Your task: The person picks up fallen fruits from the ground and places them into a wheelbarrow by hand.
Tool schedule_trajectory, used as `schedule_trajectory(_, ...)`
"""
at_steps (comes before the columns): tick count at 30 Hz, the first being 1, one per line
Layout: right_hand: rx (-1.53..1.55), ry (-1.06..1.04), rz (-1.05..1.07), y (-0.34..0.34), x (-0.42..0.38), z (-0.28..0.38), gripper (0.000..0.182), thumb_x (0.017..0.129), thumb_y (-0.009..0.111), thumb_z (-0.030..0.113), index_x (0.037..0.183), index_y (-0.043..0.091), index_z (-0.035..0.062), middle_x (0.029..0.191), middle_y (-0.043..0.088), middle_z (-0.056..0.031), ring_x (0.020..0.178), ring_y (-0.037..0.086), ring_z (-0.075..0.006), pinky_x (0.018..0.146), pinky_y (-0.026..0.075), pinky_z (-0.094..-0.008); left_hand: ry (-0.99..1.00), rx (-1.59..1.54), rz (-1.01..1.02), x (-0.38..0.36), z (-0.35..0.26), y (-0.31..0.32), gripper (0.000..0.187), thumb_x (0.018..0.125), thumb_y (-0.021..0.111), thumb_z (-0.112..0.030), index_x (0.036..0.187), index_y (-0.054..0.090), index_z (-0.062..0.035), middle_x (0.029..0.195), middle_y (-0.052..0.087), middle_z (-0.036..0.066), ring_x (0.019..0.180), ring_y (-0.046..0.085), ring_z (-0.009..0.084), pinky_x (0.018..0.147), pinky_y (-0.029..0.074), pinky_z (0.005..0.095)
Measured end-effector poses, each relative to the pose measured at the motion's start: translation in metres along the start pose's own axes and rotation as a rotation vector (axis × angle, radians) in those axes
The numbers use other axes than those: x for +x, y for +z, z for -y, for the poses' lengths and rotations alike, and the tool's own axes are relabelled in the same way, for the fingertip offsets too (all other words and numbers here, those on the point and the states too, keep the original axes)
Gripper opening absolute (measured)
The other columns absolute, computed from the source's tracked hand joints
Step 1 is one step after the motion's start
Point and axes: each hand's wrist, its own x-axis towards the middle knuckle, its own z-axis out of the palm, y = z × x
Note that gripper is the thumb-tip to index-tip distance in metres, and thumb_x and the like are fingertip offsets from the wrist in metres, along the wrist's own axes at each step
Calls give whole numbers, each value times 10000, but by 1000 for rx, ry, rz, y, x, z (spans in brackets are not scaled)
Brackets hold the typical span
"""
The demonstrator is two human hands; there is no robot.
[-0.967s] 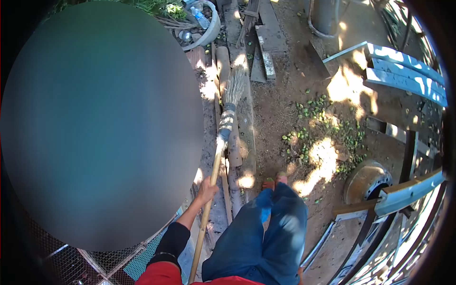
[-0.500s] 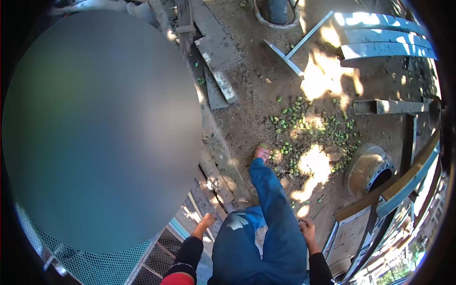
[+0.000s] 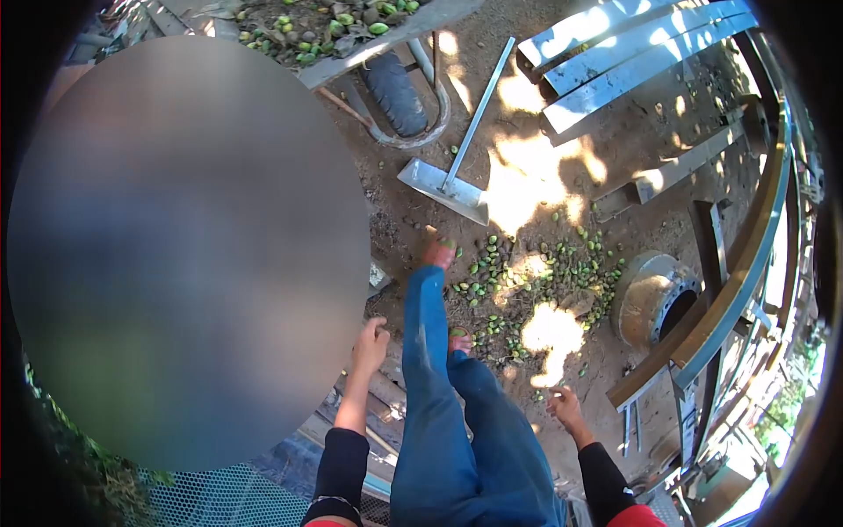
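Observation:
My left hand (image 3: 371, 345) hangs in the air beside my left leg, fingers loosely bent and apart, holding nothing that I can see. On the other side, my right hand (image 3: 566, 408) hangs above the dirt, its fingers half curled and apart around no visible object. Between the hands are my blue trouser legs (image 3: 430, 395), with one foot (image 3: 441, 252) set forward. Small green fruits (image 3: 562, 268) lie scattered over the ground ahead of my feet. Beyond them rests a T-shaped metal scraper (image 3: 446, 190) with a long thin handle.
A wheelbarrow's wheel (image 3: 395, 95) stands ahead, below a tray edge (image 3: 386, 48) with more fruits behind it. Metal beams (image 3: 650, 66) lie at the upper right. A round metal drum-like part (image 3: 645, 303) and curved metal rails (image 3: 702, 338) flank the right. A blurred oval covers the left.
I have stepped forward; the scraper and wheelbarrow appear closer, and the wheelbarrow's fruits have come into view. My left hand has swung forward and up. The right hand stays low at my side.

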Motion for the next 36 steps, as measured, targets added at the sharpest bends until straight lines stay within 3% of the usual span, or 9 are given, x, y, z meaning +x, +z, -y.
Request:
schedule_trajectory(4,-38,-23,-41,16,86,59,346,859,585,105,1183,604,-14,706,655,-64,606,608,-127,566,486,-273,122,-3,114,149,-125,12,283,881,557,-147,1124,612,-13,932,678,166,882,665,269,771,511,364)
schedule_trajectory(9,310,-29,-12,70,142,100,357,898,566,99,1238,562,-8,841,676,-81,751,622,-121,681,502,-263,378,281,310,384,-203,136,263,866,522,-173,1049,624,-14,986,666,233,954,640,404,829,505,452)
schedule_trajectory(15,669,223,-122,124,109,23,327,930,547,61,1250,550,-7,943,681,-99,848,650,-164,763,537,-301,368,842,31,601,-210,277,482,806,624,-190,1206,496,45,1124,622,269,1063,608,426,927,487,486)
schedule_trajectory(22,908,409,-260,162,74,-58,339,950,562,118,1267,540,0,952,669,-88,814,653,-163,717,541,-284,351,766,-64,589,-187,302,327,806,693,-240,974,594,23,975,665,221,940,662,349,846,522,456)
schedule_trajectory(24,960,407,-258,183,67,-68,343,953,564,131,1270,538,2,949,667,-84,804,650,-159,710,538,-279,292,196,127,558,-192,287,281,778,757,-212,854,596,7,770,640,116,736,645,218,689,526,367)
schedule_trajectory(27,1010,325,-167,202,59,-67,344,960,565,137,1280,536,12,937,662,-72,788,635,-139,693,528,-268,542,-12,129,489,-227,268,245,788,778,-129,785,565,-8,685,553,14,642,495,88,567,420,263)
schedule_trajectory(30,1054,286,-134,210,51,-67,343,960,570,135,1278,537,12,940,663,-74,785,635,-136,691,525,-260,887,-120,68,425,-290,254,307,807,791,-206,748,533,-51,607,538,16,484,467,79,407,391,241)
schedule_trajectory(32,1096,263,-142,206,47,-62,343,960,572,136,1281,539,20,944,665,-75,785,637,-137,691,522,-252,1149,-64,-97,395,-342,241,342,797,800,-180,661,507,-68,592,510,-10,516,430,70,475,365,229)
schedule_trajectory(36,1154,209,-170,199,38,-69,332,961,568,128,1278,547,33,953,668,-76,791,644,-140,684,527,-253,1221,1,-231,370,-413,209,337,799,769,-126,600,506,-55,581,508,-36,550,407,76,549,361,257)
